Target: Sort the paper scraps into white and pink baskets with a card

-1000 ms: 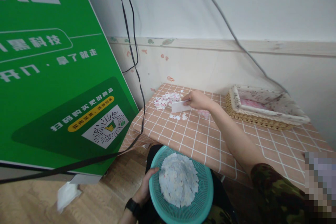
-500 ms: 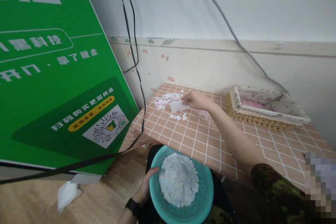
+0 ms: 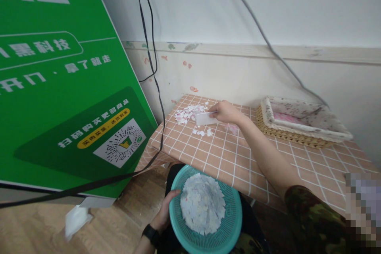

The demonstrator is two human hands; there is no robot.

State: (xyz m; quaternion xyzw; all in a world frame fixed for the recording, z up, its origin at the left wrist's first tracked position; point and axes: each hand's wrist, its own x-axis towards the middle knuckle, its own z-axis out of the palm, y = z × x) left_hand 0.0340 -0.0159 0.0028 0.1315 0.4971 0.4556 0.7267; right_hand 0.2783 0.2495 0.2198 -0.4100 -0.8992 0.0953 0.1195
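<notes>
Between the fingers of my right hand (image 3: pixel 225 111) is a flat white card (image 3: pixel 205 118), held on edge over the checked tabletop. Just left of the card lies a pile of white and pinkish paper scraps (image 3: pixel 185 114), with a few loose scraps (image 3: pixel 203 131) in front of it. My left hand (image 3: pixel 168 208) grips the rim of a round green plastic basket (image 3: pixel 235 214) on my lap, thumb over the edge and the other fingers hidden. A heap of pale paper scraps (image 3: pixel 203 203) fills the middle of that basket.
A wicker basket with a cloth lining (image 3: pixel 300 137) stands at the table's back right, something pink inside. Beside the table at left rises a green sign panel (image 3: pixel 74 99), with a black cable (image 3: pixel 162 127) hanging before it. A white bag (image 3: pixel 76 220) lies on the floor.
My right hand has shifted slightly to the right with the card, away from the scrap pile. My left hand and the green basket have stayed in place.
</notes>
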